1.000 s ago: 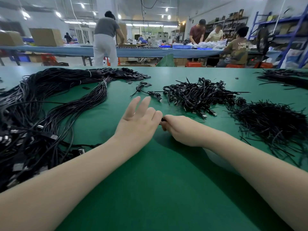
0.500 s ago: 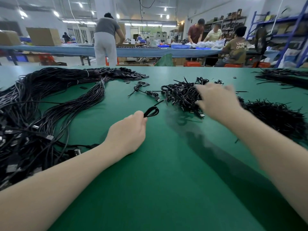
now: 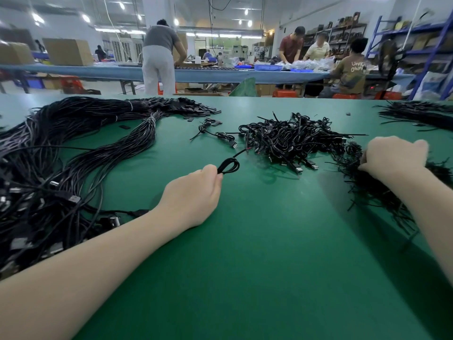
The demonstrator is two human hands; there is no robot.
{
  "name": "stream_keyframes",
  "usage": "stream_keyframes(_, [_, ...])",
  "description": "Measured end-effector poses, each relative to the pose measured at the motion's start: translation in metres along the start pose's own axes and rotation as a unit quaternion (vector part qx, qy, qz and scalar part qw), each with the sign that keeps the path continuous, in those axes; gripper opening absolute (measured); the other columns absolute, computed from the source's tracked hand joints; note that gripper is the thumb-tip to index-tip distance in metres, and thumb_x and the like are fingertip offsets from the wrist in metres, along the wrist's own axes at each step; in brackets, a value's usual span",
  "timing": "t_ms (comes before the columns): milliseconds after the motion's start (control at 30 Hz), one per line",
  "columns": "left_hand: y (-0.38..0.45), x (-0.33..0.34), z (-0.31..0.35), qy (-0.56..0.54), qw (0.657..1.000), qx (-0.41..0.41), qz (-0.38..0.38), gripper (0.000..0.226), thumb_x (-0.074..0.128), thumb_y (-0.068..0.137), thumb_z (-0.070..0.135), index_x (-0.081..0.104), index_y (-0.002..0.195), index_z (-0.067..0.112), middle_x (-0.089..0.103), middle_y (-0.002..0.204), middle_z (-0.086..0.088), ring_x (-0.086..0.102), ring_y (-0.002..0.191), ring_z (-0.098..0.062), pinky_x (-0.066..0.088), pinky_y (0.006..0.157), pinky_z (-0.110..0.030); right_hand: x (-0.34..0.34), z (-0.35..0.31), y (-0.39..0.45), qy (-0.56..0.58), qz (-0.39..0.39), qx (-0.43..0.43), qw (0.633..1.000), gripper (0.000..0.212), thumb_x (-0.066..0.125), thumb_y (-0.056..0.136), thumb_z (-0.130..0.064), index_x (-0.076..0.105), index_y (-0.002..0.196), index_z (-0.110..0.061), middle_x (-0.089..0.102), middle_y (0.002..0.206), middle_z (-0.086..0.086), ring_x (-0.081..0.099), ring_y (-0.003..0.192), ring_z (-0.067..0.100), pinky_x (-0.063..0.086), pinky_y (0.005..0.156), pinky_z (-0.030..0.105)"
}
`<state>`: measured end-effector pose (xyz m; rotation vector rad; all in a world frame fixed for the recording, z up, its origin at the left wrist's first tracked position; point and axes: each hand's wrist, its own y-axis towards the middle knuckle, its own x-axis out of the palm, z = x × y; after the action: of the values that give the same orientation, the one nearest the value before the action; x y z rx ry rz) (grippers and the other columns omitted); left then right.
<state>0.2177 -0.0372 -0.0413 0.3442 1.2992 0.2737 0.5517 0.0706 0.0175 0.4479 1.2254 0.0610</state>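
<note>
My left hand point(image 3: 193, 192) rests on the green table point(image 3: 257, 253) and pinches a small coiled black cable point(image 3: 229, 166), whose loose end trails up and to the right. My right hand point(image 3: 392, 155) is at the right with its fingers curled into a heap of black twist ties point(image 3: 382, 192); whether it holds a tie is hidden. Between the hands, farther back, lies a pile of coiled, tied black USB cables point(image 3: 289, 141).
A large bundle of long loose black cables point(image 3: 49, 168) fills the left of the table. More black ties point(image 3: 416, 114) lie at the far right. Two small tied cables point(image 3: 215, 133) lie apart. Beyond the table several people work at a blue bench point(image 3: 220, 74).
My right hand let go of the coiled cable, swung up over the cable pile, then came down onto the twist ties at the right. My left hand took over the coil.
</note>
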Motion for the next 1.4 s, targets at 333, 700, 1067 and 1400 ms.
stream_keyframes(333, [-0.001, 0.001, -0.001, -0.002, 1.0, 0.004, -0.011, 0.034, 0.021, 0.102, 0.039, 0.022, 0.072, 0.024, 0.043, 0.069, 0.004, 0.04, 0.056, -0.013, 0.019, 0.049, -0.032, -0.001, 0.006, -0.001, 0.054, -0.013, 0.014, 0.998, 0.023, 0.068, 0.086, -0.04, 0.072, 0.089, -0.017, 0.066, 0.083, 0.007, 0.06, 0.08, 0.027, 0.034, 0.074, 0.033])
stream_keyframes(700, [0.002, -0.004, -0.003, -0.078, 0.996, -0.041, -0.004, 0.037, 0.023, 0.102, 0.04, 0.028, 0.071, 0.02, 0.048, 0.068, -0.001, 0.045, 0.059, -0.022, 0.026, 0.053, -0.035, -0.037, -0.013, -0.012, 0.296, 0.191, -0.054, 0.934, 0.024, 0.06, 0.093, -0.022, 0.072, 0.1, -0.002, 0.069, 0.086, 0.021, 0.054, 0.067, 0.031, 0.042, 0.061, 0.032])
stream_keyframes(1067, [-0.002, -0.005, 0.001, -0.062, 0.997, -0.029, -0.024, 0.034, 0.023, 0.103, 0.039, 0.027, 0.073, 0.022, 0.047, 0.07, 0.001, 0.044, 0.059, -0.019, 0.023, 0.05, -0.034, -0.035, -0.032, -0.01, 0.182, 0.194, -0.095, 0.959, 0.017, 0.051, 0.093, 0.0, 0.068, 0.09, 0.002, 0.059, 0.078, 0.02, 0.05, 0.061, 0.03, 0.036, 0.053, 0.029])
stream_keyframes(1400, [-0.003, -0.005, 0.001, -0.054, 0.998, -0.027, -0.025, 0.034, 0.024, 0.103, 0.038, 0.025, 0.072, 0.023, 0.047, 0.07, 0.002, 0.043, 0.058, -0.017, 0.022, 0.049, -0.032, 0.003, -0.013, -0.006, 0.332, 0.053, 0.024, 0.942, 0.016, 0.068, 0.088, -0.017, 0.074, 0.1, -0.009, 0.07, 0.096, 0.017, 0.061, 0.086, 0.037, 0.049, 0.074, 0.038])
